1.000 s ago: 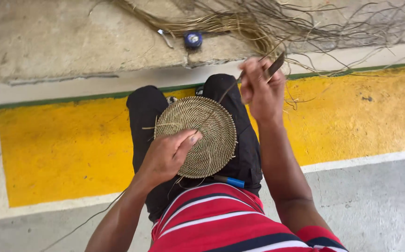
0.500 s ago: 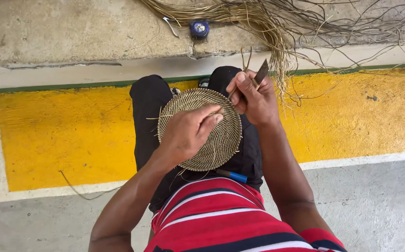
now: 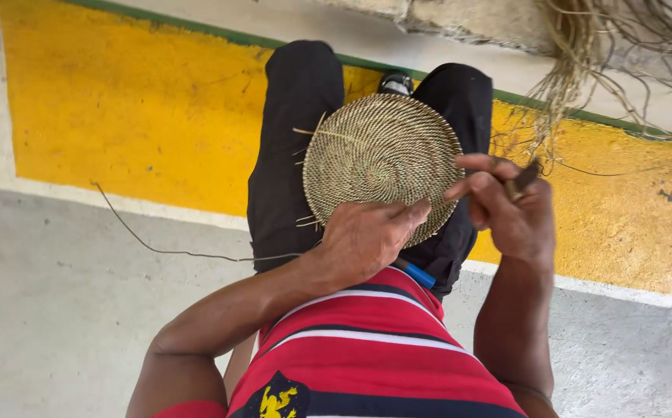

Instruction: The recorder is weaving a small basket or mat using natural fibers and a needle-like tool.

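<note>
A round coiled woven disc [image 3: 382, 155] is held flat on the lap, its near edge clamped by the left hand [image 3: 363, 240]. Just right of its rim, the right hand [image 3: 506, 209] is closed on a dark slim tool [image 3: 523, 178], angled up and away.
</note>
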